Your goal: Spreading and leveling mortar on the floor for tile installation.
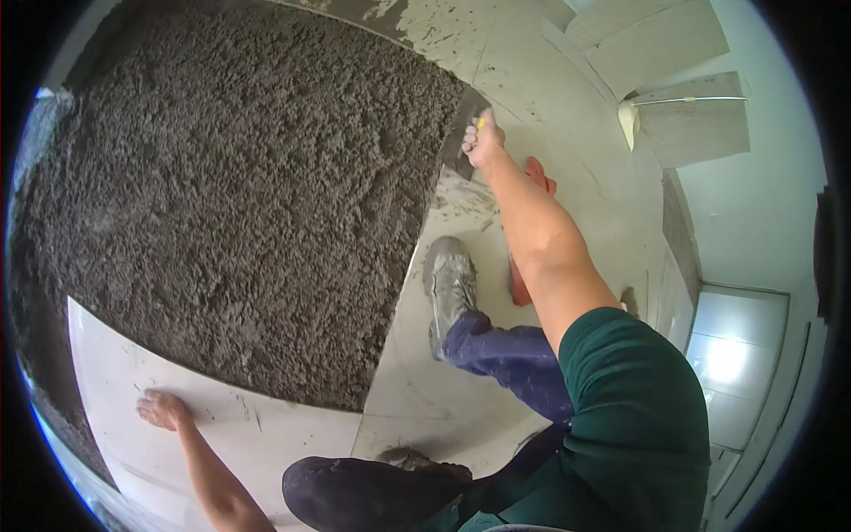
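Note:
My right hand (483,139) is closed round the handle of a flat trowel, a bit of yellow showing at the grip. The trowel's grey blade (471,105) rests along the right edge of a rough bed of grey mortar (239,195). At the lower left, my left hand (164,410) lies with fingers spread on a large pale floor tile (257,434). That tile borders the mortar's near side. My mortar-smeared shoe (452,284) stands on the laid tiles (408,381) to the right of the bed.
A red object (519,285) lies on the tiles, partly hidden behind my right forearm. Large panels (696,124) lean at the wall in the upper right, beside a cream-coloured piece (628,124) with a thin rod. A bright paned opening (737,359) is at the right.

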`<state>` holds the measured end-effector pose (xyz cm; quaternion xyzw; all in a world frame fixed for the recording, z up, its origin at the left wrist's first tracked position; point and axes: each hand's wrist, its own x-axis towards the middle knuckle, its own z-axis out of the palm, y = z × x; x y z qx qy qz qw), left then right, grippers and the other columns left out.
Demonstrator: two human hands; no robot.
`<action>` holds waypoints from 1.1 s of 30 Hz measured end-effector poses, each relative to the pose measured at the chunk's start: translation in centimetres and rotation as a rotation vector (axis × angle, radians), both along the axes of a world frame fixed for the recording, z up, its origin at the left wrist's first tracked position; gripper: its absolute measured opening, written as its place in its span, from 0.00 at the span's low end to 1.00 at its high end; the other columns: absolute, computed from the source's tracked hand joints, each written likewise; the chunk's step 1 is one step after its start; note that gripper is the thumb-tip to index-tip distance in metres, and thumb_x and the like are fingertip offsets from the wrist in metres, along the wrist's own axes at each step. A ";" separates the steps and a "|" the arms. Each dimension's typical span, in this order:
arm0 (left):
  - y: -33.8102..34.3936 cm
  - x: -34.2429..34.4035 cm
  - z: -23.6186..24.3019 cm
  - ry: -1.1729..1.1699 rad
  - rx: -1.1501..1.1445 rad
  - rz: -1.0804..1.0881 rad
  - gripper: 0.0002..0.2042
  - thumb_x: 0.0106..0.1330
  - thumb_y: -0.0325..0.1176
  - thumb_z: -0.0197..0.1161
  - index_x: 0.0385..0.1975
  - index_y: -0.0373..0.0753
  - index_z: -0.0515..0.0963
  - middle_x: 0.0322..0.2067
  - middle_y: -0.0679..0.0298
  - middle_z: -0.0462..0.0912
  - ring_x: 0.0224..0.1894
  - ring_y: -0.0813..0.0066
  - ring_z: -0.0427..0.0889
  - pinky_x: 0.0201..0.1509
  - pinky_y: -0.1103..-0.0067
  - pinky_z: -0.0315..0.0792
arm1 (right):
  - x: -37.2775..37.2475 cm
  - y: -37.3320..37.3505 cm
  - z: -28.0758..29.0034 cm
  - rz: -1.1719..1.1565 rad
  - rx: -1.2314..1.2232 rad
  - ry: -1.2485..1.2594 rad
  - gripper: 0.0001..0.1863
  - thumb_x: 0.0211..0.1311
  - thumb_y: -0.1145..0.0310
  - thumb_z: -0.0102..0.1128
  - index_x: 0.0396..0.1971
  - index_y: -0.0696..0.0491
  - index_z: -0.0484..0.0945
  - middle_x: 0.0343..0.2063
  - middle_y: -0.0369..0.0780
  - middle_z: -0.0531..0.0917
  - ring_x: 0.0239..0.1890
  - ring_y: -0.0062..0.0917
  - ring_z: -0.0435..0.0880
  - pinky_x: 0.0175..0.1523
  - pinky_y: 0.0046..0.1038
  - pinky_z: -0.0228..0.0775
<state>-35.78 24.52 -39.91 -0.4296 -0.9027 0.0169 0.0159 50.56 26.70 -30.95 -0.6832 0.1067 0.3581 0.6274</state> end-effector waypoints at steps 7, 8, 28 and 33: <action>-4.7 5.2 -2.0 0.039 0.089 -0.080 0.34 0.74 0.53 0.38 0.61 0.22 0.62 0.61 0.35 0.63 0.65 0.41 0.60 0.70 0.58 0.52 | 2.4 4.6 2.3 0.268 0.083 0.074 0.19 0.65 0.44 0.55 0.30 0.46 0.71 0.13 0.27 0.65 0.10 0.13 0.57 0.18 0.21 0.49; -5.2 5.4 -2.2 0.075 0.063 -0.062 0.35 0.75 0.53 0.37 0.65 0.23 0.59 0.65 0.35 0.59 0.69 0.42 0.56 0.72 0.59 0.49 | 2.1 5.3 1.9 0.269 0.091 0.083 0.19 0.65 0.44 0.55 0.30 0.46 0.71 0.13 0.27 0.65 0.10 0.13 0.57 0.18 0.21 0.49; -3.4 13.1 2.7 -0.139 0.126 0.172 0.32 0.76 0.49 0.37 0.69 0.28 0.54 0.72 0.47 0.52 0.75 0.56 0.47 0.77 0.68 0.39 | -17.6 19.3 3.6 1.214 0.129 0.121 0.23 0.70 0.44 0.52 0.33 0.52 0.74 0.15 0.28 0.68 0.10 0.10 0.60 0.12 0.16 0.51; -3.9 12.7 4.4 -0.149 0.155 0.186 0.31 0.76 0.47 0.39 0.69 0.27 0.55 0.72 0.47 0.52 0.75 0.55 0.48 0.77 0.66 0.40 | -14.8 21.7 4.6 0.972 0.065 -0.169 0.21 0.68 0.45 0.54 0.36 0.50 0.74 0.18 0.31 0.71 0.12 0.13 0.66 0.13 0.18 0.56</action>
